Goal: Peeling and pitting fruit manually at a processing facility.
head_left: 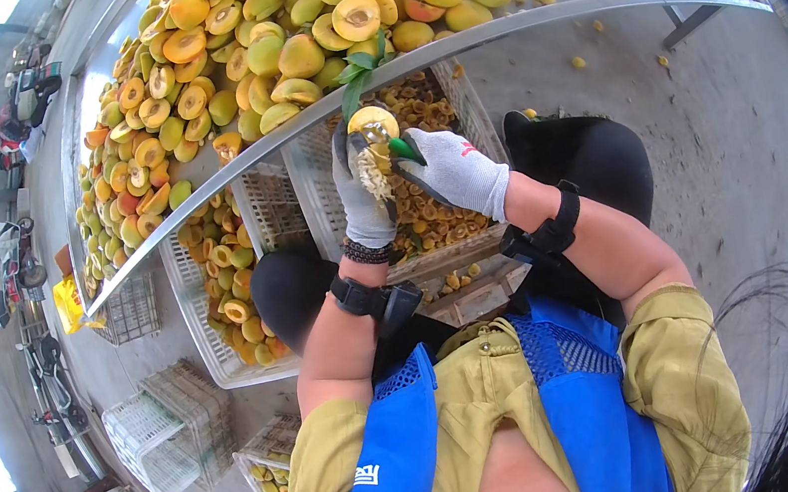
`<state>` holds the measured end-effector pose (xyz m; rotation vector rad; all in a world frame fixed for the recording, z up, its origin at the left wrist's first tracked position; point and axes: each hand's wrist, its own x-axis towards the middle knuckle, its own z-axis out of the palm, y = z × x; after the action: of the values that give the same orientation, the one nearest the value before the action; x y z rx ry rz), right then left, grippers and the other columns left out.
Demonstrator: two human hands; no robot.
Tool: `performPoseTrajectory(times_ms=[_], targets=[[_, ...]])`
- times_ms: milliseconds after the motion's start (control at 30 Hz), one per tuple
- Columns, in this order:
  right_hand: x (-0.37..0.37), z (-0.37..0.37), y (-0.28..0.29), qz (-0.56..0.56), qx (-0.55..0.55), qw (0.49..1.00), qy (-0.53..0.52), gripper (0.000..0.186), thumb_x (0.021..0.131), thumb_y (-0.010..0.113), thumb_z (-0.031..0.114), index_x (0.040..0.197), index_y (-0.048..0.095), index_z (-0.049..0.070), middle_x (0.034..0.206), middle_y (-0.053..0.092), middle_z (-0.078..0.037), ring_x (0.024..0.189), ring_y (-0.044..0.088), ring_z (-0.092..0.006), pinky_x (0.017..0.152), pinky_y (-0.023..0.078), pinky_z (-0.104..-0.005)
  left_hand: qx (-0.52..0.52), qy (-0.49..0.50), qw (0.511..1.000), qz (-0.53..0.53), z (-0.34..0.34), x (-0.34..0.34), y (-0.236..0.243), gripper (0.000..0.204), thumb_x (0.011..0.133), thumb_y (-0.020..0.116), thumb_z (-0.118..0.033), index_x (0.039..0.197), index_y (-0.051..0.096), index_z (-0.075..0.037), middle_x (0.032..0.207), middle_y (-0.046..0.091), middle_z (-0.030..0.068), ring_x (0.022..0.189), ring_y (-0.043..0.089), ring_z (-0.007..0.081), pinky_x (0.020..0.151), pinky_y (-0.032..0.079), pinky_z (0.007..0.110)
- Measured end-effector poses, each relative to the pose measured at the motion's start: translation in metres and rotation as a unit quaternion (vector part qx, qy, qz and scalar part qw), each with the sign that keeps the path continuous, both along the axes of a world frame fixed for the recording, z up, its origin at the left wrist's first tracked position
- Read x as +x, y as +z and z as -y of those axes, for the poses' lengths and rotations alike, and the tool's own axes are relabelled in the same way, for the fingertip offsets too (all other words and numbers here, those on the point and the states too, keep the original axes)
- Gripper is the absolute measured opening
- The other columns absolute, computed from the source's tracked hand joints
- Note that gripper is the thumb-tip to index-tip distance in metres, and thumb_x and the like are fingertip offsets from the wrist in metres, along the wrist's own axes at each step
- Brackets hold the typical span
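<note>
My left hand (361, 190), in a grey work glove with dark fingers, is closed round a yellow peach (368, 119) just below the metal table's edge. My right hand (454, 169), gloved alike, grips a green-handled pitting tool (404, 150). The tool's metal end meets the peach; its exact shape is hard to make out. Pale wet shreds (374, 174) cling to the front of the left glove. Beneath both hands is a crate filled with brownish-orange peach pieces (428, 203). A sprig of green leaves (359, 72) hangs over the table edge above the peach.
A metal table (572, 9) bears a heap of halved peaches (266, 52). A white crate (191, 310) of peach halves stands to the left of my knees. Further left are stacked white crates (163, 429), a yellow bag (70, 304) and parked motorbikes (50, 380). Fruit scraps dot the concrete floor.
</note>
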<state>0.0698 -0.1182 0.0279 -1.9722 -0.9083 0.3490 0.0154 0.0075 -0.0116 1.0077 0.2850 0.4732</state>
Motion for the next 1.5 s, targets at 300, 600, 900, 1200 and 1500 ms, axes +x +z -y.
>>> performPoseTrajectory(times_ms=[300, 600, 900, 1200, 1500], targets=[[0.003, 0.006, 0.019, -0.592, 0.100, 0.785, 0.153, 0.019, 0.080, 0.050, 0.024, 0.075, 0.051, 0.005, 0.053, 0.045, 0.000, 0.034, 0.037, -0.0064, 0.031, 0.029, -0.0197, -0.179, -0.072, 0.981, 0.016, 0.000, -0.005, 0.020, 0.025, 0.086, 0.041, -0.017, 0.106, 0.045, -0.003, 0.096, 0.053, 0.0065, 0.084, 0.053, 0.0165, 0.073, 0.045, 0.028], [0.004, -0.006, 0.003, -0.114, 0.171, 0.979, 0.019, 0.022, 0.070, 0.059, 0.013, 0.084, 0.049, -0.001, 0.067, 0.054, -0.017, 0.057, 0.054, -0.0259, 0.055, 0.042, -0.0311, 0.647, 0.110, 0.752, -0.066, -0.013, -0.004, 0.037, 0.029, 0.076, 0.054, -0.012, 0.103, 0.048, -0.003, 0.092, 0.057, 0.0122, 0.086, 0.054, 0.0253, 0.075, 0.042, 0.030], [0.004, -0.027, -0.006, 0.048, 0.048, 0.998, -0.013, 0.023, 0.070, 0.053, 0.014, 0.092, 0.050, 0.004, 0.072, 0.056, -0.019, 0.067, 0.054, -0.0346, 0.056, 0.044, -0.0371, -0.082, -0.083, 0.993, 0.031, -0.019, 0.000, 0.009, 0.029, 0.085, 0.042, -0.015, 0.111, 0.043, -0.002, 0.099, 0.052, 0.0070, 0.090, 0.050, 0.0160, 0.079, 0.041, 0.027], [0.010, -0.031, -0.005, 0.020, 0.191, 0.979, 0.072, 0.029, 0.073, 0.056, 0.022, 0.094, 0.049, 0.003, 0.072, 0.056, -0.014, 0.067, 0.057, -0.0259, 0.060, 0.045, -0.0315, 0.221, 0.103, 0.968, -0.065, -0.065, -0.010, 0.041, 0.028, 0.081, 0.045, -0.004, 0.109, 0.044, -0.001, 0.096, 0.050, 0.0057, 0.079, 0.048, 0.0125, 0.069, 0.041, 0.023], [0.006, -0.022, -0.020, -0.003, -0.150, 0.983, 0.107, 0.024, 0.072, 0.055, 0.023, 0.085, 0.052, 0.003, 0.078, 0.057, -0.016, 0.074, 0.055, -0.0322, 0.063, 0.042, -0.0381, 0.220, 0.414, 0.844, -0.261, -0.211, -0.134, 0.026, 0.027, 0.077, 0.051, -0.011, 0.099, 0.049, 0.005, 0.088, 0.055, 0.0120, 0.072, 0.055, 0.0217, 0.062, 0.047, 0.031]])
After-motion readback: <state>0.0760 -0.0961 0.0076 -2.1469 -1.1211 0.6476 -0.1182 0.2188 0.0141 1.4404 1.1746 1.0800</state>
